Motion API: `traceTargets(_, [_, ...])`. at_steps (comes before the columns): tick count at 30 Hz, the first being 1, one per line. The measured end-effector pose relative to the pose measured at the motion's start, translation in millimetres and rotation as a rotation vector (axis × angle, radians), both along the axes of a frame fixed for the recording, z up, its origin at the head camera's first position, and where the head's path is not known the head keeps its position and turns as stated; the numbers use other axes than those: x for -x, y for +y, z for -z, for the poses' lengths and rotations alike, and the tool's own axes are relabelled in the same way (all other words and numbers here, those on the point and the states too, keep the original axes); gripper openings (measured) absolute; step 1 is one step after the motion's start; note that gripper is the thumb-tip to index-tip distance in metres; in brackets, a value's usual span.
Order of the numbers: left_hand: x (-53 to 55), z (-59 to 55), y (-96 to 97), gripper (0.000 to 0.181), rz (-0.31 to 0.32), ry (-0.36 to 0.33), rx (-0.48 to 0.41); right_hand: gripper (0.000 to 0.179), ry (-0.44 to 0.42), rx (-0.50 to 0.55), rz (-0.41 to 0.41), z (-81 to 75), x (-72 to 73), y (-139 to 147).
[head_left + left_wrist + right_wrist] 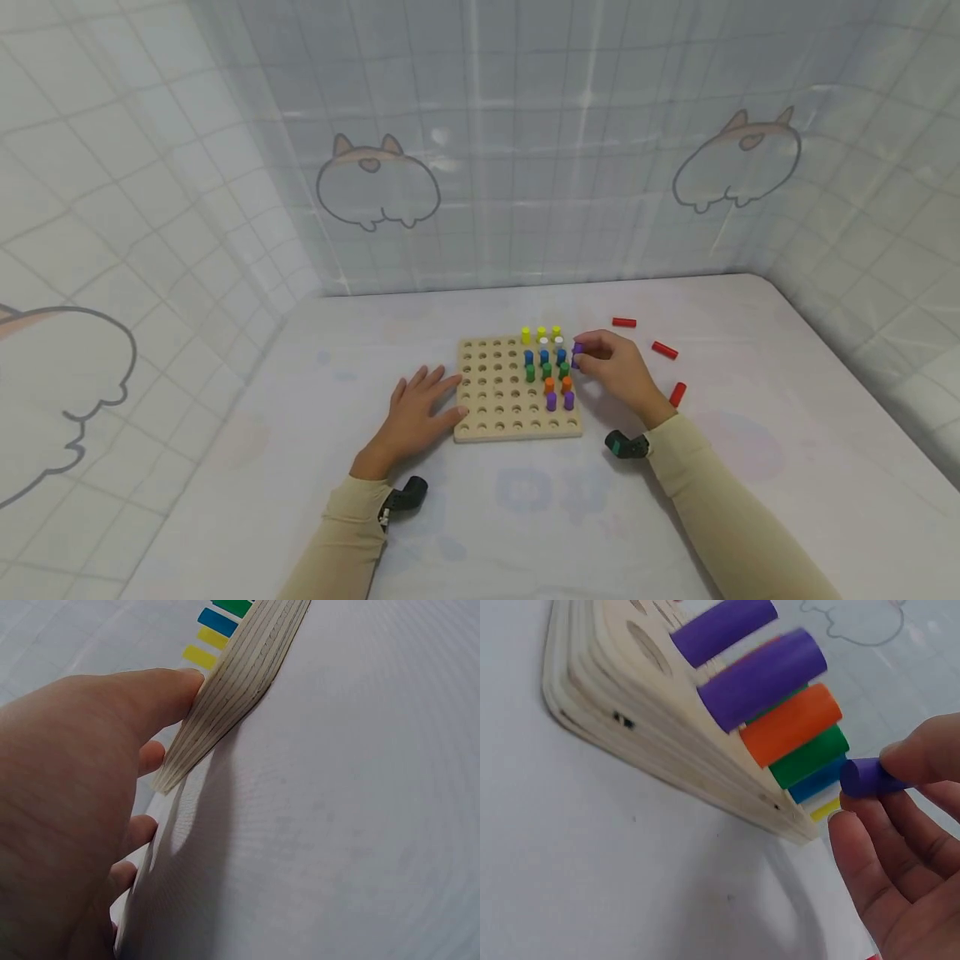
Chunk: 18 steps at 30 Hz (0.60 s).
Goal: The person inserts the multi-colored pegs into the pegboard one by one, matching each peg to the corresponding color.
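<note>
A wooden pegboard (pixel 517 435) with rows of round holes lies on the table, its right part filled with coloured pegs. My right hand (pixel 618 367) pinches a purple peg (pixel 866 778) between thumb and fingers, just off the board's right edge. Two more purple pegs (pixel 769 679) stand upright near the front right corner, with orange pegs (pixel 550 384) behind them. Farther back come green, blue, white and yellow pegs (pixel 526 335). With fingers spread, my left hand (pixel 414 421) rests at the board's left edge; its thumb (pixel 169 694) touches the side of the wood.
Three red pegs lie loose on the table to the right: one at the back (pixel 624 322), another (pixel 664 350) farther right, and a third (pixel 678 394) beside my right wrist. A tiled-pattern curtain (pixel 517 225) with cartoon animals surrounds the table at the back and sides.
</note>
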<state>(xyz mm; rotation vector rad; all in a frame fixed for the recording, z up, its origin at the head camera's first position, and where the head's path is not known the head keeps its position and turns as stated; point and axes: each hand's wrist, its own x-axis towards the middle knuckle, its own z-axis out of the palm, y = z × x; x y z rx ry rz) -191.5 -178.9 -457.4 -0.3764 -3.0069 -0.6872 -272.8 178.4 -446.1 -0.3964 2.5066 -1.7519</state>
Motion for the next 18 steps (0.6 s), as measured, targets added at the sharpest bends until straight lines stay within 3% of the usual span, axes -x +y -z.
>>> traceTargets(9, [0.1, -1.7, 1.4, 0.064, -0.002, 0.009, -0.005, 0.035, 0.063, 0.067, -0.044, -16.3, -8.1, -5.7])
traceTargets(18, [-3.9, -8.0, 3.3, 0.064, -0.007, -0.012, 0.004, 0.038, 0.049, 0.155, -0.116, -25.0, -18.7, -16.5])
